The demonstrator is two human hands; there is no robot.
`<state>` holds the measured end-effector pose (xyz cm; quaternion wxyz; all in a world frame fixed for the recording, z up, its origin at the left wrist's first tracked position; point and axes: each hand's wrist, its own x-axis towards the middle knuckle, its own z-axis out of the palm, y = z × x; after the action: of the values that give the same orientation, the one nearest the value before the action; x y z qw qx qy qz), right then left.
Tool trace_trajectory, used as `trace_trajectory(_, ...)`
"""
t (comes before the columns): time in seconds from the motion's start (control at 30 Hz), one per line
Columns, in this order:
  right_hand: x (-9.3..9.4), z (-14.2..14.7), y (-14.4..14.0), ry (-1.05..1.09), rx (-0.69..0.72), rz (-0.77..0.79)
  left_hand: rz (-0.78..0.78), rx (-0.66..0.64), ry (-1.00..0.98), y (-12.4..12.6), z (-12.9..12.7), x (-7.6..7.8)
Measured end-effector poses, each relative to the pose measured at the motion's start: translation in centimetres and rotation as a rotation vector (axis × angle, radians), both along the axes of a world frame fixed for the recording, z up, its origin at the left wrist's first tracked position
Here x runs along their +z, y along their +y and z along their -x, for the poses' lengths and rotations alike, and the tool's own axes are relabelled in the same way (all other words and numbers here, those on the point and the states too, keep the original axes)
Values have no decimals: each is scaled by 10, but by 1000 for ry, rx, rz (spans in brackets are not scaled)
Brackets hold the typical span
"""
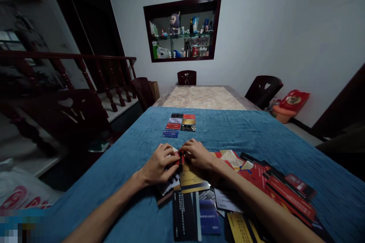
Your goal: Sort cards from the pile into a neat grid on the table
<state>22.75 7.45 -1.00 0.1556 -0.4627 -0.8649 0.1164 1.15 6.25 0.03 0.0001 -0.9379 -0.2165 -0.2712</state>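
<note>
Both my hands meet over the near middle of the blue cloth, above a loose pile of plastic cards. A small red card shows between them. My left hand has its fingers curled over the left side of this card, thumb below. Bent fingertips of my right hand close on its right edge. Just under the hands lie a gold card, a black card and a blue card. Beyond my fingers, several cards lie in two columns, with a blue card nearest.
Red cards spread in an overlapping heap under and beyond my right forearm. The blue cloth covers the near table; a patterned tabletop shows behind. Dark chairs stand around it, and a white bag sits at left.
</note>
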Motion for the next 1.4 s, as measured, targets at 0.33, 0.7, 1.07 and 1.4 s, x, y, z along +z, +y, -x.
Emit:
trace_trajectory(0.33, 6, -11, 6, 206, -50, -104, -41, 27, -199, 8, 7, 2)
trace_trajectory(0.7, 8, -14, 7, 294, -87, -200, 133, 129, -309, 18, 11, -6)
trace_trajectory(1.07, 9, -15, 3, 222, -71, -235, 242, 208, -328, 23, 10, -12)
trace_trajectory(1.4, 6, -8, -3, 74, -84, -384, 247, 269, -393, 28, 12, -17)
